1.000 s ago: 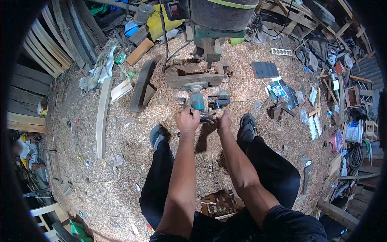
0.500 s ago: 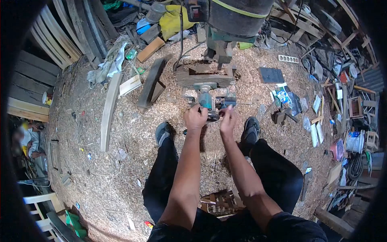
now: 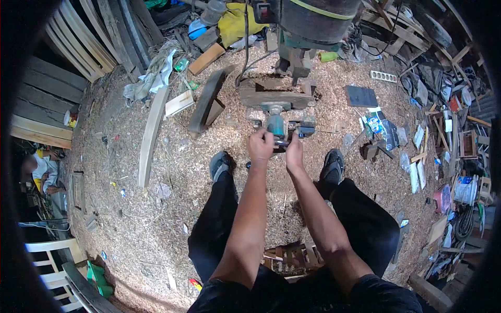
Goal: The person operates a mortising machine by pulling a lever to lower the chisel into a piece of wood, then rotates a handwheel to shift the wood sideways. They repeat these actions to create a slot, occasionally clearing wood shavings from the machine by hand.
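Observation:
My left hand (image 3: 261, 144) has its fingers curled over the left side of a dark handwheel (image 3: 281, 143). At the wheel's right side, my right hand (image 3: 295, 152) is closed on the rim or its handle; the exact contact is hidden. Just beyond the wheel is the green screw housing (image 3: 275, 124) of a machine vise. A wooden workpiece (image 3: 276, 98) with a slot cut in it lies across the machine behind that housing. Over the wood stands the machine's head (image 3: 318, 23) with its cutting tool (image 3: 295, 81) pointing down.
Wood shavings cover the floor (image 3: 172, 224). Left of the machine lie a dark shaped timber (image 3: 209, 101) and a long pale board (image 3: 153, 138). A dark panel (image 3: 361, 96) and scraps lie to the right. Another person (image 3: 47, 172) sits at the far left. A power cable (image 3: 246, 47) hangs beside the machine.
The whole view has shifted, so the machine appears further right. My right hand has gone from raised, blurred fingers to a closer position against the handwheel. My left hand stays on the wheel.

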The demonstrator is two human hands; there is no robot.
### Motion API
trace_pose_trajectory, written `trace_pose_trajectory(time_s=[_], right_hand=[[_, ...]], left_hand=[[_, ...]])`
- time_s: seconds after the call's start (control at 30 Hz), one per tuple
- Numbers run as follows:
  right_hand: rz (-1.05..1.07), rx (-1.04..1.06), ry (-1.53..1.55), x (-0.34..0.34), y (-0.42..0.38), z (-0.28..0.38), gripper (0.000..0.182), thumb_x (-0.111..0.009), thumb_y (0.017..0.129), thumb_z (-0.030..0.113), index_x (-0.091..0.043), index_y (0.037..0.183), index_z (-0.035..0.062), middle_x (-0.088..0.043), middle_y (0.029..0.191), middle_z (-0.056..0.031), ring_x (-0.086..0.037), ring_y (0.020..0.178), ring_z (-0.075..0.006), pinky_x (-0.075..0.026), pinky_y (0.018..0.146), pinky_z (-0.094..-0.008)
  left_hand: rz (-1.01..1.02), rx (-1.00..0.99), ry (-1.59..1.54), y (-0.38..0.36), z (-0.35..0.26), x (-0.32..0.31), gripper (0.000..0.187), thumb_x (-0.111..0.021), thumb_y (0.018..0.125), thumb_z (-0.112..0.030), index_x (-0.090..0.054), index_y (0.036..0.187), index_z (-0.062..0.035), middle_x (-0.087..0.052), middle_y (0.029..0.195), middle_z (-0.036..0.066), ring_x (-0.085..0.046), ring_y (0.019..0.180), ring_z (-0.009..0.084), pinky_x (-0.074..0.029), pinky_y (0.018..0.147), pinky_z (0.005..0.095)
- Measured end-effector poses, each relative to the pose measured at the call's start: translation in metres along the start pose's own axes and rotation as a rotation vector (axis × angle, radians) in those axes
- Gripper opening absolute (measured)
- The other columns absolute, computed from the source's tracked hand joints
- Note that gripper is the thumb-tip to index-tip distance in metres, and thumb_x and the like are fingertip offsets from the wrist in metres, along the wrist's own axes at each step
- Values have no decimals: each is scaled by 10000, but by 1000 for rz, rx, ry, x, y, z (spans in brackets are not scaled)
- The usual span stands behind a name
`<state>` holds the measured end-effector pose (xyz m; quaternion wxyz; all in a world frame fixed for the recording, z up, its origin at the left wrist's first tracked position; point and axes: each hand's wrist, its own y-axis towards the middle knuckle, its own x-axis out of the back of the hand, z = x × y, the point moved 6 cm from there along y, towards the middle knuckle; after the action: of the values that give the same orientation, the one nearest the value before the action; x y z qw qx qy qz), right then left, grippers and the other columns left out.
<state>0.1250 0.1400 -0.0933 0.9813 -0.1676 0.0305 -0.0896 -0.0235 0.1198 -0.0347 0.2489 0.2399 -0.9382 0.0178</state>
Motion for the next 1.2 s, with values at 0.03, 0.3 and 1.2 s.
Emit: trace_pose_trajectory(time_s=[0.03,0.3,1.2], right_hand=[[-37,-18,16,10,-3,-2,600,-300,1009,417,-563,699,-25,-539,640,-93,-492,629,-197,-385,617,-376],[-13,-98,-86,67,12,-114,308,-503,951,288,-580,830,15,-550,688,-42,-534,580,-137,-442,533,-271],[60,-30,-467,76,-8,-166,368,-549,930,315,-638,878,-38,-633,760,-128,-590,703,-189,-464,644,-331]], left_hand=[[-65,37,-188,-4,20,2,215,-524,786,-174,-632,818,10,-603,729,205,-603,678,306,-465,664,386],[132,228,614,-69,188,-8,341,-592,814,-215,-543,1111,-54,-545,1134,192,-564,1050,356,-458,896,412],[360,346,572,-85,186,-37,885,-605,793,-505,-245,1439,-19,-70,1541,207,-88,1423,382,-83,1135,553]])
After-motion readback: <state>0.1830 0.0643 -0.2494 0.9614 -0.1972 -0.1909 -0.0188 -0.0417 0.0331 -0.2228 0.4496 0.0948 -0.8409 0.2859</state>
